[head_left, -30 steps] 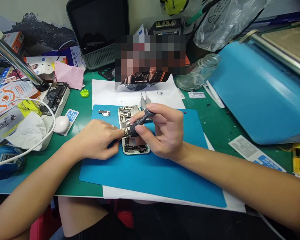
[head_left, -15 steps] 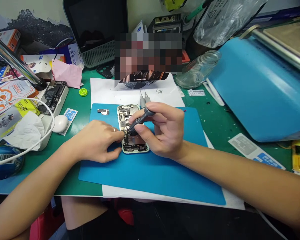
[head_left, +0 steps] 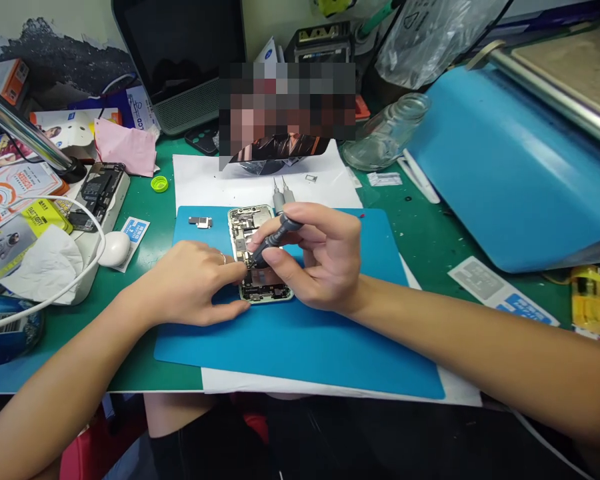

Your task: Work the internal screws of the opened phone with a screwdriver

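An opened phone (head_left: 265, 277) with its inner parts bare lies on the blue mat (head_left: 220, 347). My left hand (head_left: 195, 280) holds the phone's left side, its index fingertip over the inner parts and its thumb by the lower left edge. In my right hand (head_left: 325, 260) is a dark grey screwdriver (head_left: 285, 230), tilted, its lower end at the middle of the phone beside my left index finger; the tip is hard to make out. Beyond the phone lie two more grey screwdrivers (head_left: 283, 195), tips pointing away. A small metal phone part (head_left: 201, 222) sits left of the phone.
White paper (head_left: 195, 177) lies behind the mat with a small tray-like piece (head_left: 311, 178). Around stand a glass jar (head_left: 380, 143), a blue sheet (head_left: 480, 180), a green cap (head_left: 159, 184), a white cable (head_left: 97, 230) and another opened phone (head_left: 100, 193).
The whole view has shifted slightly. My left thumb has stretched farther along the phone's lower edge. The right hand keeps the screwdriver at about the same spot in the phone.
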Demonstrator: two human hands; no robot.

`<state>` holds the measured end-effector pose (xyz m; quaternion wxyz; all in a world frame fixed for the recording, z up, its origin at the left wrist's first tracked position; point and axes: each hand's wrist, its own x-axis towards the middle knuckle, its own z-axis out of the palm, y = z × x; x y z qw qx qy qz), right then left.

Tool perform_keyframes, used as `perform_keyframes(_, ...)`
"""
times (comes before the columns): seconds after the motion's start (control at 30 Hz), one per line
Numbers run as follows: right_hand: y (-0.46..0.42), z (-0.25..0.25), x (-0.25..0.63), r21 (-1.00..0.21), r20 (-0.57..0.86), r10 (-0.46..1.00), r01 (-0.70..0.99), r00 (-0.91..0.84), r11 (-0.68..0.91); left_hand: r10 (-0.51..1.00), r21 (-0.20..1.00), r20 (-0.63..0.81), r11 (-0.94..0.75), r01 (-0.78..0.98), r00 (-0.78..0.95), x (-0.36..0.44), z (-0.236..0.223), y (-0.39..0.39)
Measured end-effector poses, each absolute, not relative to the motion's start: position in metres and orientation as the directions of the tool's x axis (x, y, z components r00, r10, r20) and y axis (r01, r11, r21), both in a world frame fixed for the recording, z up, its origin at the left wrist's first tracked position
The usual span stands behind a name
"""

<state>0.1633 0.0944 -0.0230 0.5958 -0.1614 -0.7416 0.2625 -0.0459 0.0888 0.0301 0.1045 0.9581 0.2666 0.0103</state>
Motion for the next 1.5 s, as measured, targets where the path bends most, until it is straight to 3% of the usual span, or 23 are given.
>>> perform_keyframes(0.1,0.093,-0.024,0.165,-0.591,0.791,0.560,-0.072,-0.246,0.803,0.503,0.203,-0.038,-0.842,0.499,0.864,-0.045,0.028,0.089)
perform_keyframes(0.27,0.092,-0.027,0.167,-0.498,0.839,0.470,-0.041,-0.274,0.866,0.513,0.197,-0.029,-0.839,0.508,0.858,-0.044,0.027,0.090)
perform_keyframes(0.63,0.090,-0.028,0.167,-0.493,0.802,0.476,0.051,-0.361,0.868,0.510,0.210,-0.021,-0.839,0.503,0.860,-0.044,0.024,0.089)
perform_keyframes(0.83,0.090,-0.029,0.166,-0.503,0.806,0.490,0.052,-0.331,0.863,0.526,0.207,0.037,-0.836,0.508,0.850,-0.046,0.025,0.086)
perform_keyframes(1.13,0.093,-0.029,0.163,-0.453,0.837,0.490,0.192,-0.245,0.870,0.547,0.130,0.142,-0.836,0.532,0.825,-0.050,0.033,0.082)
perform_keyframes(1.3,0.059,-0.015,0.196,-0.595,0.737,0.638,0.232,-0.223,0.769,0.652,0.186,0.200,-0.758,0.625,0.732,-0.061,0.050,0.018)
perform_keyframes(1.33,0.047,-0.013,0.206,-0.649,0.695,0.693,0.248,-0.193,0.720,0.747,0.320,0.230,-0.663,0.677,0.624,-0.066,0.049,0.002)
perform_keyframes(1.37,0.034,-0.013,0.216,-0.704,0.645,0.751,0.269,-0.146,0.657,0.800,0.360,0.242,-0.600,0.715,0.549,-0.071,0.045,-0.014)
perform_keyframes(1.5,-0.004,-0.022,0.244,-0.886,0.383,0.919,0.318,0.093,0.337,0.906,0.418,0.231,-0.421,0.805,0.354,-0.088,0.019,-0.047)
